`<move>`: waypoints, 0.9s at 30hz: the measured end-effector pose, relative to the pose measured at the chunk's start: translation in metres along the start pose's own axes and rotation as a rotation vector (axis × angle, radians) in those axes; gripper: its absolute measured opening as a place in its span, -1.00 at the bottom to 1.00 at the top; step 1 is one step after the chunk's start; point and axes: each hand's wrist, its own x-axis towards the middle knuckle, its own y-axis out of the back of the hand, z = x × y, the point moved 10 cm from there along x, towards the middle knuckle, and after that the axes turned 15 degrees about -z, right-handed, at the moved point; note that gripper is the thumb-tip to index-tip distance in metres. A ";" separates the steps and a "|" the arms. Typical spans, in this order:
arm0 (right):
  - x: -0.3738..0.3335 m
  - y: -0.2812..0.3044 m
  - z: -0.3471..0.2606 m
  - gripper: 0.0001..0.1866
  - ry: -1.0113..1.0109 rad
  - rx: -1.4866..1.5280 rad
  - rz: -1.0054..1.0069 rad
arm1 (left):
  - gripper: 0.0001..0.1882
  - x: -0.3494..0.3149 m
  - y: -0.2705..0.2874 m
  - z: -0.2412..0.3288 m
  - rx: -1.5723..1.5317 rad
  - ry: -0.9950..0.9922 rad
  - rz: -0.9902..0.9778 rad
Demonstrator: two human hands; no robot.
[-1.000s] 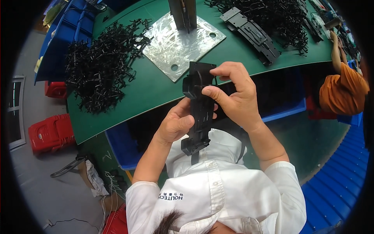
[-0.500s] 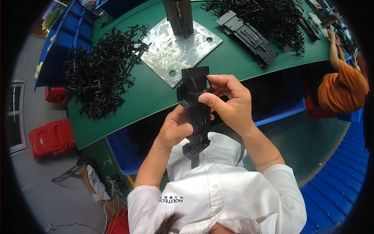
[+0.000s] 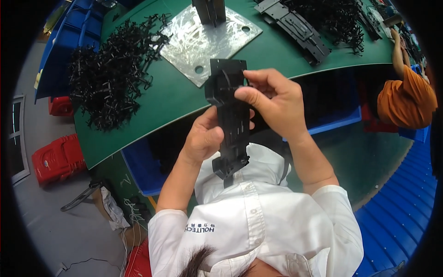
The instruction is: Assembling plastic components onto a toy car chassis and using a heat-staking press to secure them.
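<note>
A long black plastic part point(image 3: 234, 117) with a stepped, ribbed shape is held upright over my lap, in front of the table's near edge. Around its left side, about halfway up, my left hand point(image 3: 205, 137) is closed, with the thumb in front and fingertips showing at the right edge. At the part's upper right edge, my right hand point(image 3: 277, 99) has its thumb and forefinger bent together around a thin, dark, curved plastic piece point(image 3: 245, 81). That piece's full shape is hidden by the fingers and the black part.
The green table point(image 3: 180, 99) bears a metal plate point(image 3: 189, 60) with a dark upright post point(image 3: 210, 11). Piles of small black pieces point(image 3: 110, 78) lie at left and far right, beside similar long parts point(image 3: 295, 32). Red stools point(image 3: 57, 159) stand left; a co-worker's orange sleeve point(image 3: 406, 99) shows right.
Both hands and the long black part have shifted slightly up in the picture, toward the table. The right hand keeps its fingers at the part's upper right edge.
</note>
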 end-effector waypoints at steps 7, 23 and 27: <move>0.012 0.001 0.012 -0.65 -0.168 -0.027 -0.101 | -0.20 0.001 0.001 -0.005 -0.070 0.018 0.051; 0.010 -0.005 0.040 -0.66 -0.339 0.135 -0.098 | -0.20 0.002 0.007 -0.009 -0.059 0.016 0.099; 0.010 -0.006 0.040 -0.69 -0.321 0.148 -0.108 | -0.22 0.002 0.009 -0.011 -0.071 0.014 0.095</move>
